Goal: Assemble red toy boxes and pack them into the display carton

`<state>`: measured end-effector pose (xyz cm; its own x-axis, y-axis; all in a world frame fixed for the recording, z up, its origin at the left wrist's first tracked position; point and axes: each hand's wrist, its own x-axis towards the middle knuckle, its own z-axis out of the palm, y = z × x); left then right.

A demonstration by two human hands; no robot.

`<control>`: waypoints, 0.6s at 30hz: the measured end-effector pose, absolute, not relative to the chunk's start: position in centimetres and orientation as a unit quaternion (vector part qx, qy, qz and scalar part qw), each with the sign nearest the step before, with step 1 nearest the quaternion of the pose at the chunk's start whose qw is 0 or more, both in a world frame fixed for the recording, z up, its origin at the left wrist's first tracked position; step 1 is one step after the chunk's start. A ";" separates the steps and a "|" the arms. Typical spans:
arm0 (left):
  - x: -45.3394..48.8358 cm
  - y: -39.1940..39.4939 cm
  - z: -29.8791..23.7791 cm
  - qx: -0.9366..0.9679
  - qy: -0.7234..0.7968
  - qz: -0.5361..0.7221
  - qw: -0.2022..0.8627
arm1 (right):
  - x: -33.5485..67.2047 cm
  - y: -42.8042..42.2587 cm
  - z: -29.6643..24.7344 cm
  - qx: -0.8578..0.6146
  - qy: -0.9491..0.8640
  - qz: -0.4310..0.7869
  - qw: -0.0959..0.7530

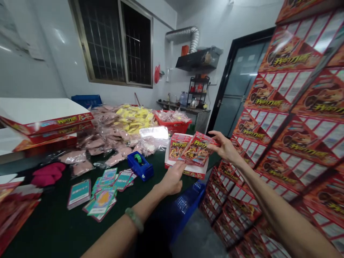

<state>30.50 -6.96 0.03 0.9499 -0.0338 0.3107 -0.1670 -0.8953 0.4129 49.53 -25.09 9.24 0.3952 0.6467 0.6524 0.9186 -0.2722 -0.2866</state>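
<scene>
A red card pack [197, 149] with yellow lettering and a cartoon figure sits tilted over an open white-and-red display box [194, 174]. My right hand [224, 147] is closed on the pack's right edge, thumb and fingers on its upper corner. Curled at the pack's lower left corner, my left hand [173, 178] has its fingertips against it; how firmly they grip is partly hidden. More packs of the same kind [177, 148] stand in the box on the left. A blue tape dispenser [140, 165] with green tape is left of the box.
Loose teal cards [103, 199] and a card stack [79, 193] lie on the dark green table. Bagged pink and yellow items [134, 118] are heaped behind, beside a red basket [174, 126]. Red display boxes [292, 143] tower on the right. A blue crate [185, 202] stands below the table edge.
</scene>
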 end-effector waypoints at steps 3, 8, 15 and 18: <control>33.0 -6.9 -1.5 0.977 -0.044 0.105 0.179 | 50.8 -23.8 7.2 -0.793 -0.506 -0.229 0.251; 33.5 -6.5 -2.6 0.986 -0.050 0.074 0.138 | 49.8 -21.8 3.8 -0.833 -0.442 -0.294 0.158; 25.5 -7.2 1.1 0.985 -0.033 0.101 0.138 | 47.7 -22.8 2.4 -0.831 -0.348 -0.419 0.111; 17.9 -6.3 3.3 0.978 -0.028 0.158 0.132 | 46.4 -20.6 2.2 -0.794 -0.371 -0.440 0.194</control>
